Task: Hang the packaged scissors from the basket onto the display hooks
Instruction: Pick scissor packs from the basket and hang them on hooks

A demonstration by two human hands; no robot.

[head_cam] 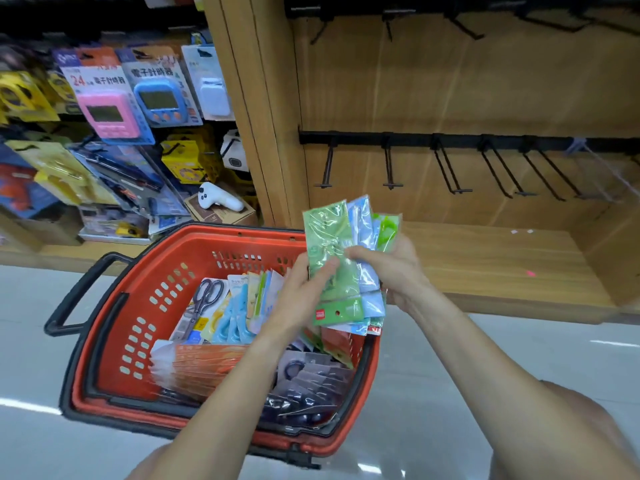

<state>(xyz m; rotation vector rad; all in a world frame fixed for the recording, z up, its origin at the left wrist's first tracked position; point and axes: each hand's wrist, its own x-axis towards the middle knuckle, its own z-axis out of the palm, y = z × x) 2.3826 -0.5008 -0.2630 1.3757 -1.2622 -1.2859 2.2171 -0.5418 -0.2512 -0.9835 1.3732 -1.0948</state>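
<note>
Together, both hands' grip clamped on glossy flat scissor packets (341, 268), left hand (298, 292), right hand (388, 268), perforated red plastic basket (145, 306)

The packets (341, 268) at mid-frame are glossy clear plastic over green and blue card, catching the light. The basket (166, 282) in the lower middle is smooth red plastic with a matt black rim and handle. The hooks (450, 168) at the upper right look like matt black metal, fixed on a wood-grain panel (485, 81) with a dull finish. The floor (519, 358) is pale, polished and reflective.
</note>
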